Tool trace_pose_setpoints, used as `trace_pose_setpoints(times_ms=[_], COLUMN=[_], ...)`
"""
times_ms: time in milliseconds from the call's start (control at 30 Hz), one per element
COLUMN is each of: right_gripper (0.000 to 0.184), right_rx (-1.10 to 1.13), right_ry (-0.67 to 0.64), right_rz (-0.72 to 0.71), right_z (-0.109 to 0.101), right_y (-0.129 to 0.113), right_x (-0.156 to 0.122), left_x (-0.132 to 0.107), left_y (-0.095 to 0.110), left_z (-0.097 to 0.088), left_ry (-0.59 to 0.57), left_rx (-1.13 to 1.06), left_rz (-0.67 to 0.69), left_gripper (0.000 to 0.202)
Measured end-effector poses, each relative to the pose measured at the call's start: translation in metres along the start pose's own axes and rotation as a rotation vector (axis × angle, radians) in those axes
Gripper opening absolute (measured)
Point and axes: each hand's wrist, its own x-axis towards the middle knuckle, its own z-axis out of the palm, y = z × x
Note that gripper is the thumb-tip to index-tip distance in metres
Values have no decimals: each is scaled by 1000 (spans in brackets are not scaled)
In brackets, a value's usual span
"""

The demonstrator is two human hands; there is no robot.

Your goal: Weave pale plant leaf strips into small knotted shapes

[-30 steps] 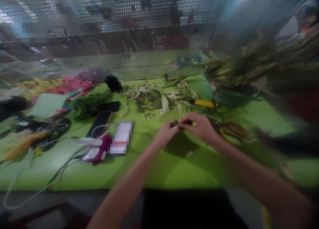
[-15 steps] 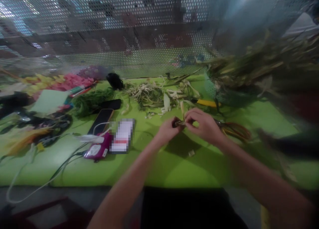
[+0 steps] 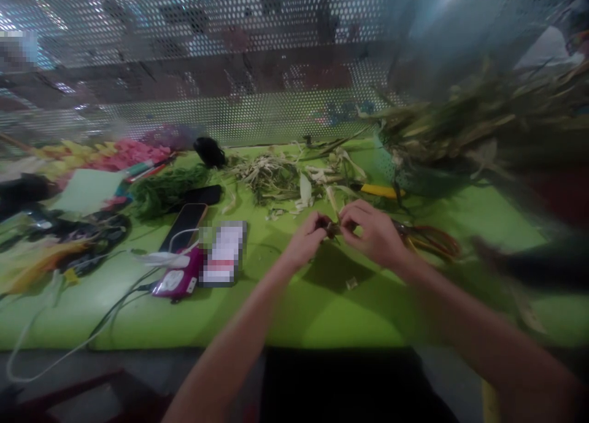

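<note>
My left hand (image 3: 306, 240) and my right hand (image 3: 372, 232) meet above the green tabletop, fingertips pinched close together. Between them is a small dried husk strip (image 3: 332, 197), its pale end sticking up and leaning left. The part inside my fingers is mostly hidden and looks brownish. Just beyond my hands lies a heap of dried husk strips (image 3: 271, 176) with loose scraps. Orange-handled scissors (image 3: 435, 240) rest beside my right wrist, and a yellow-handled tool (image 3: 381, 191) lies behind that hand. A tiny pale scrap (image 3: 351, 283) is on the table below.
A green basket (image 3: 385, 162) heaped with dry leaves (image 3: 460, 125) stands at right. On the left are a phone with a lit screen (image 3: 224, 251), a dark phone (image 3: 186, 224), a magenta power bank (image 3: 184, 279) with cables, green netting (image 3: 161, 190) and pink material (image 3: 131, 156). Perforated panel behind.
My hands stay in nearly the same place, with the left fingers shifted slightly at the pinch. The upright end of the strip has tipped toward the left. The view has moved slightly.
</note>
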Motion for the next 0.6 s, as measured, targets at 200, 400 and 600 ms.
trace_pose_setpoints(times_ms=[200, 400, 600], right_gripper=[5, 19, 32], right_rx=[125, 367, 937], right_ry=[-23, 111, -67], right_rz=[51, 422, 677], right_z=[6, 1, 14], right_y=[5, 6, 5], right_x=[-1, 3, 5], left_x=[4, 4, 2], left_y=[-7, -10, -6], left_z=[0, -2, 0], left_ry=[-27, 111, 183], left_rx=[42, -37, -83], left_rz=[36, 75, 127], left_gripper=[3, 8, 2])
